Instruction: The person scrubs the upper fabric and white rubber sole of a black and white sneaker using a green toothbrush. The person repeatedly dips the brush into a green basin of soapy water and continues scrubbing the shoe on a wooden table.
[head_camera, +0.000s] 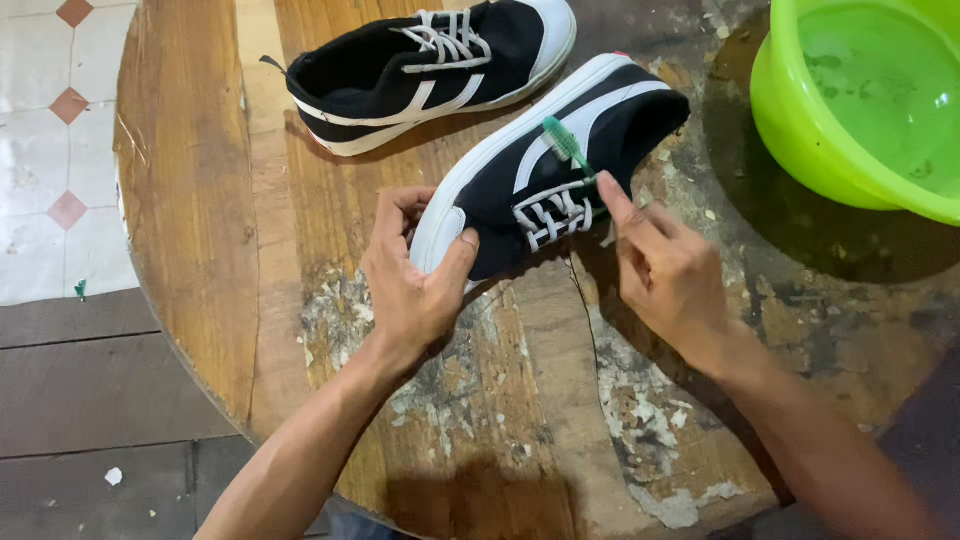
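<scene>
A home, likely a yard or porch: a worn round wooden counter (200, 200) with peeling paint, patterned floor tiles (50, 130) at upper left, dark planks (90, 400) at lower left, a green plastic basin (860, 110) at upper right.

You have one view only, from the camera on your head, looking steeply down and slightly forward over a round wooden table (200, 200). It sits close: your forearms enter from the bottom edge, and the tabletop fills most of the picture. Tiled floor (50, 150) shows at the left, a green basin (790, 130) at the upper right.
</scene>
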